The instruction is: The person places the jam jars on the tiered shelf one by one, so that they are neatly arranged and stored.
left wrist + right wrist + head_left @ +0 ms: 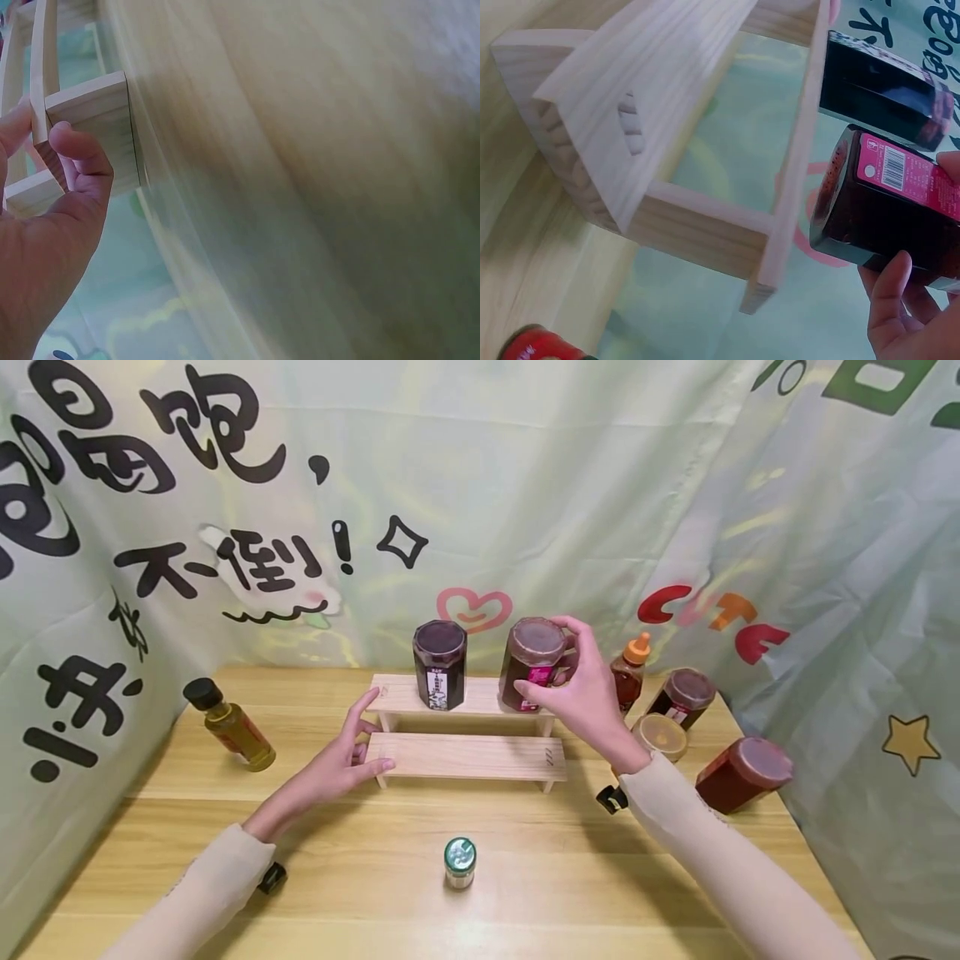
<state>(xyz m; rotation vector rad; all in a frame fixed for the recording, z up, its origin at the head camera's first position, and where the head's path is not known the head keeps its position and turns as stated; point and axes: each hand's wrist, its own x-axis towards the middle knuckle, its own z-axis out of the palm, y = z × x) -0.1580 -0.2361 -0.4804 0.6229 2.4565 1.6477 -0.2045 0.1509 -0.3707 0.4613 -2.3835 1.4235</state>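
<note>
A two-step wooden rack [468, 753] stands mid-table. A dark jar [438, 664] sits on the left of its upper step. My right hand [551, 660] grips a reddish-brown jar with a pink label [529, 662] at the right of that step. In the right wrist view this jar [900, 210] leans slightly, its base close to the step's plank [799, 150], beside the dark jar [877, 90]. My left hand [371, 735] rests with straight fingers against the rack's left end. In the left wrist view its thumb [79, 154] lies on a step's end [97, 120].
An oil bottle with a black cap [228, 727] lies at the left. A small green-capped jar [459, 862] stands in front. Right of the rack are an orange-capped bottle [628, 672], two jars [682, 693] [660, 735] and a red jar [742, 772] on its side. Curtains enclose the table.
</note>
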